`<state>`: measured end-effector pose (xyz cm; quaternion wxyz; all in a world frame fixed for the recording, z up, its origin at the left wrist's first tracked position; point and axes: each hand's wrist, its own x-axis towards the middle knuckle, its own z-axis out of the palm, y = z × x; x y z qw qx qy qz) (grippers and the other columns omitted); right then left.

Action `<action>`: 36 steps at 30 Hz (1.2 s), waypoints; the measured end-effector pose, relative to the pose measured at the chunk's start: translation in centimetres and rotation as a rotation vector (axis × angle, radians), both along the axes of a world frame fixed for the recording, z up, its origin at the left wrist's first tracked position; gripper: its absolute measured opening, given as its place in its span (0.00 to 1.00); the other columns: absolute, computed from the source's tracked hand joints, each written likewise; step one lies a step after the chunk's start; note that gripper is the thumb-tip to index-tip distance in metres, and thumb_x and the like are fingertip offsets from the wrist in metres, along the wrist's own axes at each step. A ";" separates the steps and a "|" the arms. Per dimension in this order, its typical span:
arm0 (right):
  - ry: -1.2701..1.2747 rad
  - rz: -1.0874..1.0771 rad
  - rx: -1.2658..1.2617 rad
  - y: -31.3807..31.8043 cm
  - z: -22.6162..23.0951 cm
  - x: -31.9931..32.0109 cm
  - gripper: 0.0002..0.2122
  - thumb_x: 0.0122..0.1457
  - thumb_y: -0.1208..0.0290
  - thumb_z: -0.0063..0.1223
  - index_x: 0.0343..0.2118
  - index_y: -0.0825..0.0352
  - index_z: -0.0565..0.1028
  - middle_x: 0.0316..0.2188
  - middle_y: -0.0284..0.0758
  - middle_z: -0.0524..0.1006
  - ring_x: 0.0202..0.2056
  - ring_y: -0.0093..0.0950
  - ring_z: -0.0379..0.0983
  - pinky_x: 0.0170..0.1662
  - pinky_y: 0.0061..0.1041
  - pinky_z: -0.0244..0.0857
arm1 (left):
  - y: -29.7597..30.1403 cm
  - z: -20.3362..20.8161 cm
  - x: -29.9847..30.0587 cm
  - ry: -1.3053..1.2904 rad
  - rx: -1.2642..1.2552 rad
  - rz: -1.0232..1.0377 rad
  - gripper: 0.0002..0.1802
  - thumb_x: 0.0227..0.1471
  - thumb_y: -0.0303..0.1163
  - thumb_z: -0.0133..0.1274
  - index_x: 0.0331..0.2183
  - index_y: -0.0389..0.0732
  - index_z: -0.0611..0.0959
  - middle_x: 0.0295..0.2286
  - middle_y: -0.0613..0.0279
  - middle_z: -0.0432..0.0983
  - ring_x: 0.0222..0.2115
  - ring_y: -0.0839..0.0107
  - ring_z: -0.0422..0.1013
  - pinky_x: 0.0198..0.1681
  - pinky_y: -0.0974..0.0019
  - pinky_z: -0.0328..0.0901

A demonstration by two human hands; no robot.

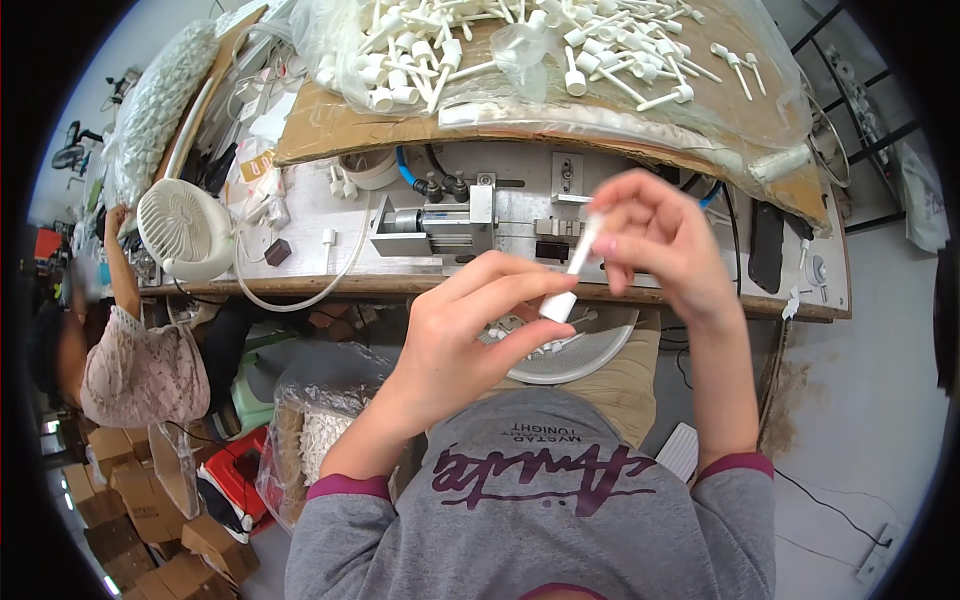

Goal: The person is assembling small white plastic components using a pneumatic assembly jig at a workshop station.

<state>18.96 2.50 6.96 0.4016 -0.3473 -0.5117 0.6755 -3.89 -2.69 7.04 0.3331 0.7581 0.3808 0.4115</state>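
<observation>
A white plastic piece (559, 305), with a wide cup-like head and a thin stem, is held in front of my chest. My left hand (455, 325) pinches its head between thumb and fingers. Around the upper end of the stem, my right hand (660, 240) closes thumb and curled fingers; their exact contact is partly hidden. Just beyond both hands, a metal clamping fixture (440, 228) with a cylinder is mounted on the bench. Below the hands, a white mesh basket (600, 355) on my lap contains small white parts, partly covered by my left hand.
A cardboard sheet (310, 125) at the back bears a large heap of similar white pieces (610, 50). A white fan (184, 228) and a curved hose stand at left. A dark phone (766, 245) lies at right. Another person (140, 370) sits far left, near cardboard boxes.
</observation>
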 end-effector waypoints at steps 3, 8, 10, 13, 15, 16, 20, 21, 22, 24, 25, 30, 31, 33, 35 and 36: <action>-0.644 -0.497 0.691 4.7 0.4 2.2 0.14 0.52 0.72 0.63 0.43 0.62 0.77 0.27 0.28 0.79 0.27 0.15 0.73 0.29 0.18 0.65 | 0.5 -2.1 0.7 0.043 0.158 0.081 0.18 0.41 0.22 0.66 0.39 0.35 0.84 0.36 0.58 0.78 0.29 0.74 0.77 0.32 0.72 0.72; -1.246 -0.566 0.923 11.7 -0.4 9.0 0.13 0.52 0.73 0.60 0.42 0.63 0.78 0.38 0.32 0.78 0.41 0.26 0.74 0.45 0.29 0.67 | 1.2 -7.0 2.2 0.310 0.333 0.141 0.16 0.40 0.27 0.66 0.37 0.38 0.84 0.42 0.59 0.80 0.28 0.71 0.76 0.30 0.69 0.71; -1.214 -0.461 0.764 12.0 -0.4 8.5 0.11 0.54 0.71 0.60 0.40 0.65 0.77 0.37 0.31 0.78 0.40 0.25 0.74 0.42 0.27 0.68 | 1.8 -8.8 2.8 0.404 0.433 0.169 0.16 0.39 0.31 0.65 0.35 0.39 0.85 0.45 0.59 0.79 0.27 0.71 0.76 0.29 0.69 0.69; -1.079 -0.469 0.805 11.6 -1.0 7.7 0.10 0.54 0.70 0.61 0.37 0.66 0.77 0.34 0.29 0.78 0.35 0.22 0.73 0.37 0.23 0.66 | 2.2 -9.9 3.5 0.536 0.489 0.183 0.16 0.38 0.30 0.65 0.35 0.38 0.84 0.44 0.59 0.80 0.26 0.72 0.76 0.28 0.69 0.67; -1.042 -0.521 0.811 11.0 -1.1 7.3 0.09 0.54 0.69 0.61 0.36 0.66 0.77 0.32 0.28 0.76 0.31 0.19 0.71 0.34 0.21 0.63 | 2.5 -9.8 3.5 0.601 0.499 0.184 0.16 0.38 0.29 0.65 0.35 0.38 0.84 0.44 0.59 0.80 0.25 0.73 0.75 0.27 0.69 0.66; -1.023 -0.546 0.814 10.7 -1.0 7.1 0.08 0.54 0.69 0.60 0.36 0.66 0.78 0.31 0.27 0.76 0.30 0.18 0.70 0.32 0.20 0.62 | 2.7 -9.8 3.4 0.634 0.504 0.184 0.16 0.37 0.29 0.64 0.34 0.38 0.84 0.44 0.59 0.80 0.24 0.73 0.75 0.27 0.69 0.65; -1.002 -0.483 0.822 9.1 -0.4 6.6 0.08 0.54 0.69 0.61 0.33 0.66 0.79 0.28 0.27 0.73 0.26 0.18 0.66 0.30 0.19 0.60 | 3.3 -9.7 3.4 0.634 0.477 0.121 0.16 0.36 0.28 0.64 0.34 0.39 0.85 0.43 0.57 0.80 0.22 0.72 0.75 0.26 0.70 0.65; -1.011 -0.448 0.778 8.8 0.4 6.1 0.08 0.53 0.69 0.61 0.33 0.67 0.79 0.27 0.29 0.73 0.25 0.19 0.66 0.31 0.21 0.61 | 3.5 -9.4 3.4 0.654 0.470 0.117 0.16 0.36 0.28 0.64 0.34 0.39 0.85 0.43 0.57 0.80 0.21 0.72 0.74 0.26 0.70 0.65; -1.020 -0.413 0.734 8.5 1.0 6.0 0.08 0.52 0.68 0.61 0.32 0.67 0.79 0.26 0.30 0.72 0.25 0.21 0.67 0.31 0.22 0.63 | 3.6 -9.0 3.5 0.673 0.464 0.113 0.16 0.36 0.28 0.64 0.33 0.39 0.85 0.42 0.57 0.80 0.20 0.72 0.74 0.26 0.70 0.66; -0.921 -0.353 0.739 7.9 1.3 6.4 0.10 0.51 0.71 0.62 0.36 0.67 0.80 0.28 0.30 0.74 0.25 0.20 0.67 0.31 0.20 0.63 | 3.5 -8.6 3.7 0.726 0.485 0.103 0.15 0.36 0.28 0.64 0.33 0.38 0.85 0.42 0.56 0.80 0.18 0.71 0.73 0.25 0.71 0.66; -0.884 -0.343 0.704 7.4 1.4 6.3 0.10 0.51 0.72 0.63 0.37 0.67 0.80 0.28 0.29 0.75 0.26 0.20 0.67 0.31 0.20 0.63 | 3.4 -8.6 3.8 0.755 0.491 0.097 0.15 0.37 0.28 0.64 0.33 0.38 0.85 0.42 0.56 0.80 0.17 0.71 0.72 0.25 0.71 0.66; -0.369 -0.409 0.482 2.3 0.0 2.6 0.12 0.46 0.79 0.68 0.35 0.70 0.78 0.29 0.29 0.77 0.28 0.14 0.72 0.29 0.15 0.66 | 3.5 -8.6 3.6 0.764 0.491 0.081 0.15 0.40 0.32 0.64 0.34 0.38 0.84 0.40 0.58 0.81 0.17 0.70 0.72 0.24 0.71 0.66; -0.396 -0.438 0.573 1.1 -1.3 2.0 0.13 0.45 0.79 0.68 0.35 0.70 0.78 0.30 0.29 0.78 0.28 0.15 0.73 0.29 0.15 0.67 | 3.7 -8.1 3.3 0.699 0.465 0.054 0.16 0.41 0.33 0.64 0.35 0.39 0.84 0.40 0.58 0.81 0.18 0.69 0.73 0.25 0.71 0.67; -0.693 -0.435 0.812 -1.5 -2.2 1.0 0.14 0.44 0.77 0.69 0.34 0.70 0.78 0.39 0.36 0.76 0.37 0.28 0.76 0.34 0.23 0.72 | 4.6 -5.8 2.7 0.563 0.408 -0.007 0.17 0.43 0.35 0.65 0.37 0.40 0.84 0.38 0.60 0.81 0.20 0.67 0.74 0.25 0.70 0.68; -0.776 -0.438 0.960 -3.3 -4.4 0.5 0.15 0.44 0.77 0.67 0.36 0.70 0.75 0.46 0.42 0.76 0.41 0.38 0.76 0.41 0.31 0.72 | 6.1 -2.5 2.5 0.385 0.296 0.049 0.16 0.45 0.37 0.64 0.36 0.40 0.83 0.35 0.57 0.81 0.30 0.60 0.78 0.32 0.62 0.71; -0.822 -0.440 1.000 -3.8 -5.3 0.1 0.15 0.44 0.78 0.66 0.36 0.71 0.75 0.47 0.43 0.76 0.39 0.38 0.77 0.40 0.31 0.72 | 7.8 -1.7 2.5 0.238 0.402 0.117 0.14 0.45 0.35 0.64 0.35 0.40 0.83 0.33 0.57 0.81 0.31 0.59 0.78 0.33 0.62 0.71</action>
